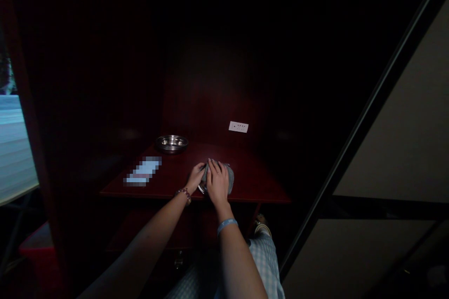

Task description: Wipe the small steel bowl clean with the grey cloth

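At the front of the dark red shelf [252, 187], my left hand [195, 178] grips the edge of a shiny metal dish [201, 188]. A grey cloth [230, 180] lies over most of that dish, hiding its shape. My right hand [218, 183] presses on the cloth from above, its fingers close together and curved over it. Both hands are side by side, nearly touching. Behind them to the left, a small stack of round metal dishes [171, 144] rests on the shelf, apart from my hands.
A blurred pale-blue patch [143, 171] covers something on the shelf's left. A white socket plate [238, 126] is on the back wall. Dark cabinet sides rise around the shelf. A red container [39, 243] stands low at left. My checked clothing [264, 254] shows below.
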A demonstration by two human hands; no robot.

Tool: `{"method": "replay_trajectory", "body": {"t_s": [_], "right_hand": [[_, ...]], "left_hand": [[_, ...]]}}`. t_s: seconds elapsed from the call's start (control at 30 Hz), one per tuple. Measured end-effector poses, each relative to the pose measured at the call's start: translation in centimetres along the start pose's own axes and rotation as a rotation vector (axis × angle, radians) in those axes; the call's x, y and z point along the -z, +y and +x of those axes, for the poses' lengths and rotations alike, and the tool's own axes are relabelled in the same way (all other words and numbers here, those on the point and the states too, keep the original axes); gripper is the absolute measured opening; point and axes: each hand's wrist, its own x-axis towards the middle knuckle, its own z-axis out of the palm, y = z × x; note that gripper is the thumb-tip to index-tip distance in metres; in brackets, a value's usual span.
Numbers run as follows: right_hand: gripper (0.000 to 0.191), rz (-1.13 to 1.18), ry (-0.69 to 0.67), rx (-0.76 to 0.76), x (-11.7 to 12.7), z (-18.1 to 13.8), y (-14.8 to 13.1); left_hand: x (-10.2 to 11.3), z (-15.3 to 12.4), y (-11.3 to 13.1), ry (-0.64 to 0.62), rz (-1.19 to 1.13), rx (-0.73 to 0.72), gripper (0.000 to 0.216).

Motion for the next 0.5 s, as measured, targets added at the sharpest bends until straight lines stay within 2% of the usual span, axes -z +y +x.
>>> {"method": "replay_trajectory", "body": {"t_s": [0.3, 0.4, 0.5], "right_hand": [[0.043, 0.099, 0.094, -0.157, -0.5, 0.3, 0.4], [0.042, 0.168, 0.167, -0.327, -0.3, 0.5, 0.9], [0.041, 0.206, 0.200, -0.609, -0.3, 0.6, 1.9]], "left_hand": [[-0.1, 0.2, -0.3, 0.016, 0.003, 0.010, 0.031], [0.0, 0.3, -0.5, 0.021, -0.024, 0.031, 0.032], [0.0, 0.3, -0.7, 0.001, -0.043, 0.033, 0.033]]}}
